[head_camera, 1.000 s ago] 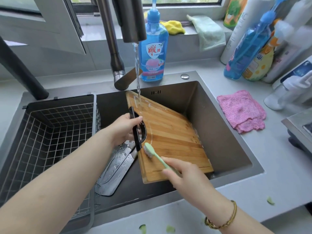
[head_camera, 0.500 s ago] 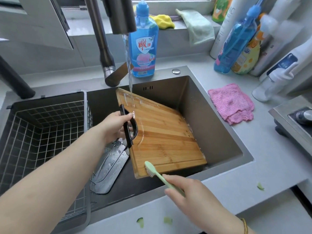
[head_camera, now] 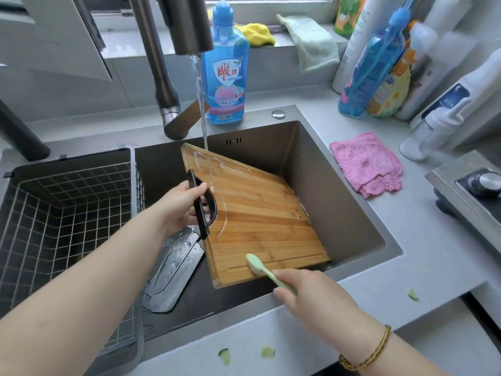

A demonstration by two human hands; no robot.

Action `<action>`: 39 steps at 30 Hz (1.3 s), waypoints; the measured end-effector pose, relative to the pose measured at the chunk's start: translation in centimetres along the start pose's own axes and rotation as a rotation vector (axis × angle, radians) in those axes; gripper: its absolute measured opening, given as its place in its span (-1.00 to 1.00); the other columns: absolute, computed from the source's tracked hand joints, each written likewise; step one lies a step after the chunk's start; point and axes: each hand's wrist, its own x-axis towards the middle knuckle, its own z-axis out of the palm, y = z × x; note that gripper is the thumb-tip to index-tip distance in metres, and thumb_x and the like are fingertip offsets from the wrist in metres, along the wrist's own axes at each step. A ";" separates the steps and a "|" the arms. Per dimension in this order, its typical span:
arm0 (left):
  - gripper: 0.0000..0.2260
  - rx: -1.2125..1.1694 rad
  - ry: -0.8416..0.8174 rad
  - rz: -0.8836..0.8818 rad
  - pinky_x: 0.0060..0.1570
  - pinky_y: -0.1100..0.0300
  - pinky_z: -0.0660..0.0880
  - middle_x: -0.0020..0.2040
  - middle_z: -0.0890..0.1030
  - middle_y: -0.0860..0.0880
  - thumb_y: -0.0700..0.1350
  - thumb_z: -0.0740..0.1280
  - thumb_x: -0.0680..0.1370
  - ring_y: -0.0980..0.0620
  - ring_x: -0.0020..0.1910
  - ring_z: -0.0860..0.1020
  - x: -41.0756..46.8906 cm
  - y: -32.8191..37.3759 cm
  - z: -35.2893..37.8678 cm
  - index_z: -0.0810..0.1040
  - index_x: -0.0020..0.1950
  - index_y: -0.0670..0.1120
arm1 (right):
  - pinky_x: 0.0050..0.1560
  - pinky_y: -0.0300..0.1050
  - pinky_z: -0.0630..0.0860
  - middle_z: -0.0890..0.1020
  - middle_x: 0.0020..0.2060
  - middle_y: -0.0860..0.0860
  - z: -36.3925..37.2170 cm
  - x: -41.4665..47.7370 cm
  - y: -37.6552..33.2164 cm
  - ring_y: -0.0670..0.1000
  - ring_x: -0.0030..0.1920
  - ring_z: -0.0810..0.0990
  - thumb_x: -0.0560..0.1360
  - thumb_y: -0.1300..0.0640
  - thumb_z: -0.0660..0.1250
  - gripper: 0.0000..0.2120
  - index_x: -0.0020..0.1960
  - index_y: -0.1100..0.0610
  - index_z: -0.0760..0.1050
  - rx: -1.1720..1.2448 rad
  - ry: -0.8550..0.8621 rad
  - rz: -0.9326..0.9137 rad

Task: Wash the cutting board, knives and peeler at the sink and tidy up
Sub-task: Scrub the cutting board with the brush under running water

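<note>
Board point(head_camera: 260, 218) is gripped by left hand point(head_camera: 179, 210), brush point(head_camera: 257, 267) by right hand point(head_camera: 306, 289); wet, it may be dropped onto seven-o'clock knife point(head_camera: 173, 270).

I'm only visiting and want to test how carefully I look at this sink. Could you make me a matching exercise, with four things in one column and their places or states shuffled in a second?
Things:
1. board
2. cloth
3. cleaver
4. brush

Places or states:
A. held in the right hand
B. lying in the sink, left of the board
C. on the counter
D. tilted under running water

Pairs: 1-D, 2-C, 3-B, 4-A.
</note>
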 end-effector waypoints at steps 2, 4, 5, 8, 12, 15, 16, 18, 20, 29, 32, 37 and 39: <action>-0.91 0.003 0.000 0.003 -0.25 0.11 0.48 -0.07 0.54 -0.07 -0.11 0.14 0.61 -0.03 -0.15 0.55 0.1 0.1 0.0 0.40 -0.06 -0.02 | -0.07 -0.14 0.47 0.60 -0.03 -0.05 -0.5 0.2 -0.3 -0.02 -0.05 0.50 0.56 -0.01 0.13 -0.75 0.19 -0.08 0.46 0.037 -0.044 -0.005; -0.92 0.004 -0.001 0.000 -0.25 0.11 0.48 -0.07 0.54 -0.08 -0.11 0.15 0.61 -0.04 -0.14 0.55 0.2 0.1 0.0 0.40 -0.06 -0.01 | -0.03 -0.14 0.46 0.61 -0.01 -0.07 -0.7 0.9 0.2 -0.01 0.00 0.52 0.56 -0.01 0.13 -0.73 0.22 -0.10 0.46 0.013 -0.020 0.045; -0.92 0.004 -0.003 -0.004 -0.25 0.11 0.47 -0.07 0.54 -0.08 -0.11 0.15 0.61 -0.04 -0.14 0.55 0.3 0.1 0.0 0.40 -0.06 -0.02 | 0.01 -0.13 0.45 0.61 0.03 -0.06 -0.7 1.0 0.4 0.01 0.06 0.53 0.56 -0.01 0.13 -0.72 0.24 -0.10 0.45 -0.018 -0.001 0.051; -0.91 -0.004 0.009 -0.011 -0.24 0.10 0.48 -0.07 0.53 -0.09 -0.11 0.15 0.61 -0.05 -0.14 0.54 0.5 -0.1 -0.1 0.40 -0.06 -0.02 | -0.16 -0.22 0.45 0.59 -0.12 -0.17 -0.4 1.0 0.3 -0.11 -0.11 0.55 0.56 -0.01 0.14 -0.71 0.26 -0.13 0.43 0.057 -0.038 -0.009; -0.95 -0.018 0.014 -0.029 -0.25 0.09 0.50 -0.06 0.53 -0.09 -0.11 0.17 0.61 -0.05 -0.15 0.54 0.7 -0.4 -0.4 0.41 -0.02 -0.02 | -0.13 -0.21 0.48 0.60 -0.07 -0.19 -0.4 1.5 0.5 -0.12 -0.08 0.55 0.56 -0.01 0.14 -0.71 0.25 -0.12 0.44 0.050 -0.040 0.001; -0.83 0.020 0.001 -0.018 -0.27 0.15 0.52 -0.01 0.55 -0.07 -0.11 0.24 0.57 -0.04 -0.10 0.57 0.6 -0.8 -0.3 0.36 0.15 -0.03 | 0.07 -0.11 0.47 0.60 0.10 -0.02 -0.7 2.0 1.1 0.05 0.13 0.53 0.57 0.00 0.11 -0.72 0.22 -0.04 0.46 -0.071 0.010 0.042; -0.76 0.031 -0.006 -0.015 -0.25 0.15 0.53 0.03 0.55 -0.08 -0.11 0.26 0.56 -0.05 -0.05 0.58 0.7 -1.0 -0.2 0.33 0.20 -0.02 | 0.06 -0.11 0.47 0.60 0.10 -0.02 -0.7 2.0 1.1 0.05 0.13 0.53 0.57 0.00 0.10 -0.72 0.22 -0.03 0.46 -0.078 0.008 0.042; -0.76 0.018 -0.024 -0.024 -0.14 0.07 0.56 0.08 0.54 -0.08 -0.12 0.26 0.56 -0.09 0.01 0.57 0.7 -1.0 0.1 0.33 0.20 0.01 | 0.04 -0.12 0.47 0.60 0.10 -0.05 -0.6 2.1 1.3 0.01 0.12 0.53 0.57 -0.02 0.11 -0.71 0.24 -0.06 0.45 -0.021 0.012 0.044; -0.86 -0.011 -0.037 -0.046 -0.03 0.03 0.52 0.04 0.49 -0.14 -0.14 0.24 0.57 -0.12 0.00 0.52 0.6 -0.8 0.1 0.37 0.08 0.06 | -0.08 -0.20 0.46 0.58 0.11 -0.10 -0.5 2.0 1.5 -0.04 0.08 0.53 0.56 -0.04 0.13 -0.68 0.29 -0.11 0.41 0.080 0.030 0.067; -0.75 -0.026 0.019 -0.026 -0.35 0.15 0.56 0.01 0.56 -0.18 -0.34 0.18 0.53 -0.12 -0.16 0.58 -0.4 -1.2 0.1 0.39 0.16 -0.08 | 0.01 -0.24 0.38 0.48 0.20 -0.13 0.2 2.2 0.2 -0.07 0.13 0.44 0.58 0.02 0.10 -0.59 0.41 -0.18 0.19 0.271 -0.050 -0.013; -0.79 -0.044 0.034 -0.047 -0.41 0.15 0.52 -0.03 0.56 -0.17 -0.34 0.18 0.54 -0.11 -0.21 0.59 -0.8 -1.7 -1.5 0.41 0.04 -0.04 | 0.08 -0.18 0.41 0.50 0.20 -0.10 0.7 3.5 -0.8 -0.07 0.11 0.49 0.59 0.00 0.09 -0.60 0.42 -0.15 0.19 0.262 -0.059 -0.035; -0.86 -0.036 0.048 -0.108 -0.26 0.07 0.48 -0.11 0.55 -0.16 -0.26 0.18 0.58 -0.03 -0.32 0.50 -0.8 -2.7 -3.5 0.37 0.11 -0.08 | -0.39 -0.31 0.28 0.47 -0.14 -0.10 1.1 7.6 -2.4 -0.18 -0.36 0.31 0.60 0.00 0.06 -0.64 0.39 -0.09 0.28 0.243 -0.083 -0.075; -0.89 -0.018 0.065 -0.138 -0.34 0.09 0.51 -0.10 0.54 -0.18 -0.25 0.17 0.59 -0.03 -0.31 0.48 -0.7 -3.0 -3.8 0.36 0.11 -0.11 | -0.41 -0.30 0.29 0.50 -0.18 -0.09 1.3 10.1 -2.7 -0.15 -0.39 0.33 0.60 0.03 0.07 -0.65 0.38 -0.06 0.31 0.281 -0.085 -0.055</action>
